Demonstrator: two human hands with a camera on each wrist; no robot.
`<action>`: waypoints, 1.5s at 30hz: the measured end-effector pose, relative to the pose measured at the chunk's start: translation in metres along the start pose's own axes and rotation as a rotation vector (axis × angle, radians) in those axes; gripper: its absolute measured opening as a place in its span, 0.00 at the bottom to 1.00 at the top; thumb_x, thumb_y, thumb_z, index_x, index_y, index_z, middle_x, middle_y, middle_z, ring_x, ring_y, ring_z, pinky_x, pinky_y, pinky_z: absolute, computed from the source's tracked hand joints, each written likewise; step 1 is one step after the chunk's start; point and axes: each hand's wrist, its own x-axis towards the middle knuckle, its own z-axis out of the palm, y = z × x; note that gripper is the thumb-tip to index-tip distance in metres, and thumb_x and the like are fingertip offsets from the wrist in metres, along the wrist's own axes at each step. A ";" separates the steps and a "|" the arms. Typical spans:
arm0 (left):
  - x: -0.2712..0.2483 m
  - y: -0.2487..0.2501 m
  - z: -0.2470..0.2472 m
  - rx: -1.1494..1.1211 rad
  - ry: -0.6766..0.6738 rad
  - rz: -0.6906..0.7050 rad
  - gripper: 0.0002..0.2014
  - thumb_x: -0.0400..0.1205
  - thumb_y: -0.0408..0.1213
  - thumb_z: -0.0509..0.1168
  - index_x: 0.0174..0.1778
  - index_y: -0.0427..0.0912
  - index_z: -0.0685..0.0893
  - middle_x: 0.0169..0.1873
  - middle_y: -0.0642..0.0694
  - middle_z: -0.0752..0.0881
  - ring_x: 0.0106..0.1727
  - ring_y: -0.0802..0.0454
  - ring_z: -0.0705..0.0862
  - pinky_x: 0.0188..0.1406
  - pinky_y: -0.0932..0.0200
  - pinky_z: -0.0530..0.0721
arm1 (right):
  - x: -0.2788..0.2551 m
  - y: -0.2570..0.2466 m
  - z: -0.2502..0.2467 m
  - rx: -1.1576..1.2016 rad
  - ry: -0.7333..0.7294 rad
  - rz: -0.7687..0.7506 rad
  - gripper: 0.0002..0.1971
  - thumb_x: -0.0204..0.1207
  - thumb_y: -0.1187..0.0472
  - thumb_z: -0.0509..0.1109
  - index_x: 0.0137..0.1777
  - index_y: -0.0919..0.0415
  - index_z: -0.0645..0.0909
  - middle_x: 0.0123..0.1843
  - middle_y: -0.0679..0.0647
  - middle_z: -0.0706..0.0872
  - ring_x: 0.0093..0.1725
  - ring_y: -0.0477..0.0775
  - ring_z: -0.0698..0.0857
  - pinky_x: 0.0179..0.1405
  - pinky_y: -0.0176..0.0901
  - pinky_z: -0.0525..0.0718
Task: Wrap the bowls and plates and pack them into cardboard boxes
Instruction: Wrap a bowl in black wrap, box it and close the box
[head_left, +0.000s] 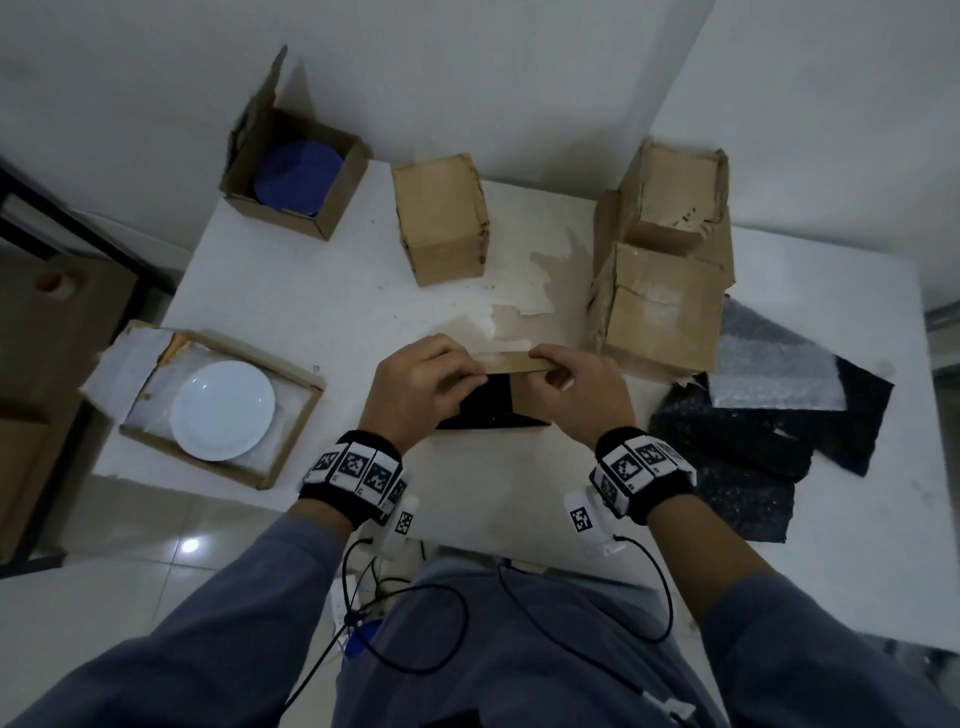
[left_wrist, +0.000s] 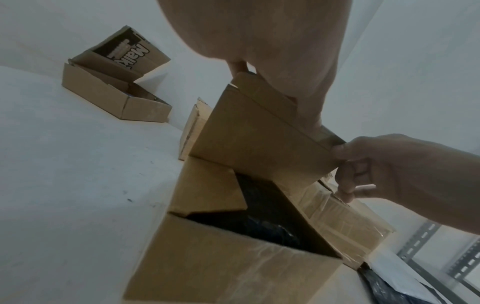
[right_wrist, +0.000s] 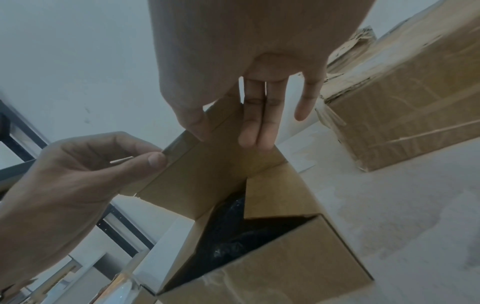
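Note:
A small open cardboard box (head_left: 524, 400) stands in the middle of the white table (head_left: 270, 291), with a black wrapped item (left_wrist: 265, 222) inside. Its far flap (head_left: 511, 361) stands raised over the opening. My left hand (head_left: 467, 376) pinches the flap's left end. My right hand (head_left: 550, 371) pinches its right end, thumb on the near face and fingers (right_wrist: 257, 131) flat against it. One side flap (right_wrist: 275, 197) is folded inward. A bare white plate (head_left: 223, 410) lies in an open box (head_left: 291, 431) at the left.
An open box at the far left holds a blue item (head_left: 298, 179). Three closed boxes (head_left: 441, 218) (head_left: 670, 197) (head_left: 660, 312) stand behind and to the right. Bubble wrap (head_left: 774, 358) lies on black sheets (head_left: 748, 447) at the right. The table's near edge is close to my wrists.

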 end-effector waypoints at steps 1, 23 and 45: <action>-0.001 0.000 0.000 -0.005 -0.006 -0.001 0.07 0.80 0.40 0.76 0.43 0.40 0.91 0.41 0.49 0.87 0.41 0.52 0.86 0.39 0.56 0.85 | -0.001 0.001 0.000 0.000 -0.003 0.002 0.16 0.70 0.48 0.67 0.54 0.48 0.90 0.36 0.44 0.90 0.37 0.46 0.87 0.44 0.47 0.88; -0.023 -0.036 0.007 0.056 -0.421 -0.089 0.15 0.67 0.45 0.83 0.46 0.50 0.88 0.49 0.53 0.83 0.51 0.51 0.81 0.44 0.48 0.83 | -0.006 0.041 0.017 -0.404 -0.300 -0.107 0.21 0.72 0.40 0.76 0.58 0.49 0.77 0.32 0.47 0.80 0.35 0.57 0.83 0.33 0.47 0.78; -0.008 -0.045 0.049 0.476 -0.640 -0.130 0.52 0.66 0.72 0.65 0.80 0.40 0.64 0.83 0.32 0.60 0.78 0.36 0.70 0.74 0.31 0.63 | 0.035 0.025 0.073 -0.574 -0.493 -0.229 0.57 0.52 0.31 0.75 0.81 0.57 0.60 0.85 0.61 0.59 0.82 0.65 0.61 0.83 0.69 0.49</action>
